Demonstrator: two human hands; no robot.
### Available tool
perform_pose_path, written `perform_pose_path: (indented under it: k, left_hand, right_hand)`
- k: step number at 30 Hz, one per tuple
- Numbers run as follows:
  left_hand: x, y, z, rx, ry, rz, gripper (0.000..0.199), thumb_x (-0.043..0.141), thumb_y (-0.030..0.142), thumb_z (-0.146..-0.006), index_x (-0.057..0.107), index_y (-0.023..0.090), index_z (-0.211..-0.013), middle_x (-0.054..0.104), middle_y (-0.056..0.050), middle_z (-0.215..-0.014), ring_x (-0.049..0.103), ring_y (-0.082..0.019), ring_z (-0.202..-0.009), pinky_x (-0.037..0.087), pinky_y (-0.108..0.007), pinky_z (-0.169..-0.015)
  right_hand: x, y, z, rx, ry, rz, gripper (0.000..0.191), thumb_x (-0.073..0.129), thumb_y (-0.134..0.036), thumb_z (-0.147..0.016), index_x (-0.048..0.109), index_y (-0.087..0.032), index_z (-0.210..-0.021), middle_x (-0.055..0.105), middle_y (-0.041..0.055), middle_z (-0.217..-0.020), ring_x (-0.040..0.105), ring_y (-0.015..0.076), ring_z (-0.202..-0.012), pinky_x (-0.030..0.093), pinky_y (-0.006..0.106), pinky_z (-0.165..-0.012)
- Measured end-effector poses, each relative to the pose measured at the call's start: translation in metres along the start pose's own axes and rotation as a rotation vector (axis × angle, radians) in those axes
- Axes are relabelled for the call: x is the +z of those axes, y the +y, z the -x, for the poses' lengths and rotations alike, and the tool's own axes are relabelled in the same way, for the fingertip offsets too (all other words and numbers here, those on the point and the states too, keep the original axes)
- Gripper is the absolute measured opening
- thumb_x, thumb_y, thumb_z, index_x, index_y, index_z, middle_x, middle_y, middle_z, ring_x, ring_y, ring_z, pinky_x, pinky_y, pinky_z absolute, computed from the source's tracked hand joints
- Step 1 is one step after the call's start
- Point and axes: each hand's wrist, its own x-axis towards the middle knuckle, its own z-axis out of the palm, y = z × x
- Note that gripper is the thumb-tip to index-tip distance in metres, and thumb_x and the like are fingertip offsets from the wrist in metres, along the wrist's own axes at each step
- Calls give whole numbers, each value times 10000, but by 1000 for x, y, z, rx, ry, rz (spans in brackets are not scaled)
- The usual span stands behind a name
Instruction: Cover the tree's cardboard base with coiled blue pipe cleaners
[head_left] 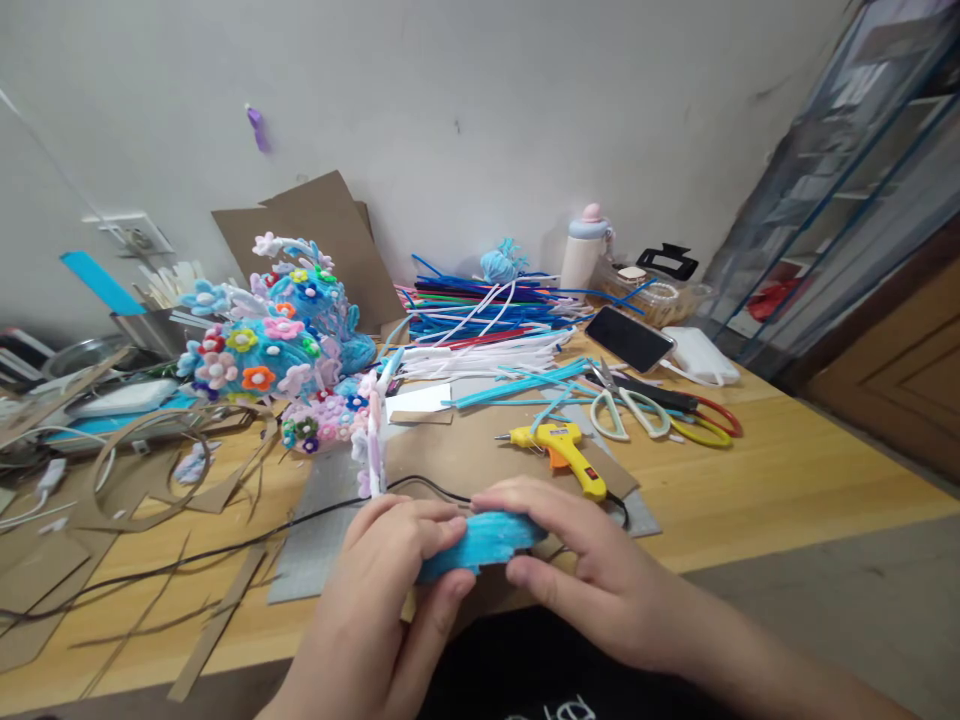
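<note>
Between my two hands, low in the head view, is a blue fuzzy piece (491, 540) that looks covered in pipe cleaners, with a bit of brown showing at its lower edge. My left hand (405, 570) grips its left end between fingers and thumb. My right hand (566, 555) closes over the right end, fingers on top and thumb below. Just beyond my right hand lies a yellow hot glue gun (562, 447) on a cardboard sheet (450, 455). Behind it are loose light-blue pipe cleaners (517, 385).
A flower-covered pipe-cleaner piece (281, 350) stands at left. Cardboard scraps (225, 620) and a black cord (225, 540) cross the left side. Scissors (626, 405), pliers (705, 415), a phone (630, 338) and a white power bank (701, 355) lie right. Behind stands a bottle (583, 260).
</note>
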Motion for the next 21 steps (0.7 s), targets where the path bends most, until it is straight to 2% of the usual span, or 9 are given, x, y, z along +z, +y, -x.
perform_pose_path:
  k: [4,9,16,21]
  left_hand:
    - [0,0,1,-7,21,12,271,503,129,-922,499,224,-1176,683,-33,-1082,629,-158,-1044,439,-346,-963]
    - [1,0,-2,-19,25,-29,282,525,191,-925,502,262,-1197,719,-11,-1073,671,-181,-993,461,-382,-948]
    - [5,4,-5,10,66,-68,221,548,161,-906,528,254,-1105,733,30,-1001,693,-144,-905,391,-370,-977]
    - [0,2,-5,-50,-26,-10,222,470,200,-954,507,282,-1157,699,36,-1075,659,-139,-1017,294,-371,-1076]
  right_hand:
    - [13,3,0,-9,54,-94,316,558,-270,-980,559,-319,-1292,668,23,-1133,614,195,-1127,493,349,-969]
    - [16,5,0,-40,103,-90,326,577,-255,-967,566,-348,-1279,664,13,-1132,618,193,-1074,490,340,-936]
    - [17,1,1,-42,121,-77,333,590,-229,-953,569,-335,-1268,660,10,-1154,612,189,-1083,480,328,-951]
    - [18,1,0,-22,115,-115,313,576,-228,-964,592,-344,-1254,656,4,-1143,606,180,-1086,472,328,-963]
